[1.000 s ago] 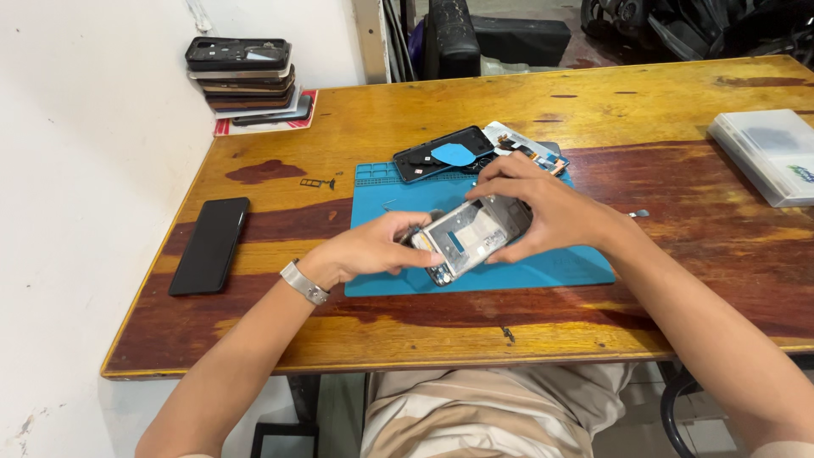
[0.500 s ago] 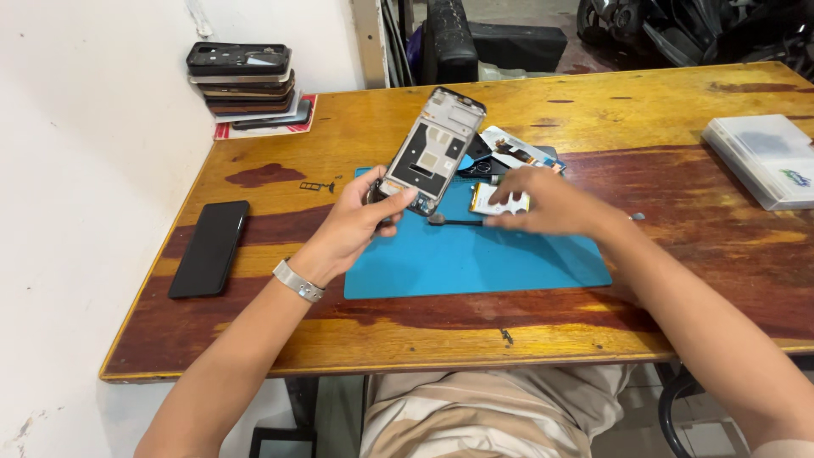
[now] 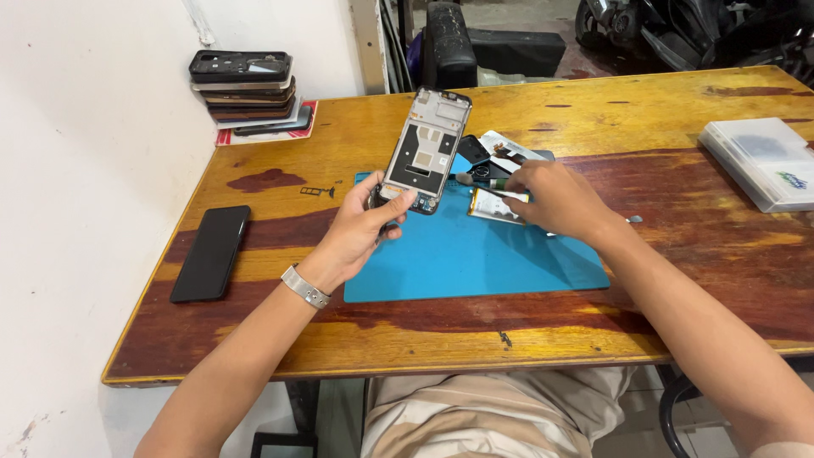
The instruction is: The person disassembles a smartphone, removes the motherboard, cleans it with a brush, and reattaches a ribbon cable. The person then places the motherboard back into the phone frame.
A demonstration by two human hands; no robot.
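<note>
You're in a phone repair workshop: a blue repair mat (image 3: 475, 254) under your fingers, stacked phone frames (image 3: 246, 89) far beyond your left fingertips, loose parts (image 3: 500, 153) just past your right fingers.

Phone frame (image 3: 426, 153): silver-grey, stripped, inner side showing, upright, slightly tilted, frame centre-top. Screwdriver (image 3: 483, 181): thin, lying near-level just right of it.

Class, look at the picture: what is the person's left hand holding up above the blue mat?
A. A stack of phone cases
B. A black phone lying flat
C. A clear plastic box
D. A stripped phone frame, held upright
D: the left hand grips the lower end of the phone frame, raised upright over the blue mat.
</note>
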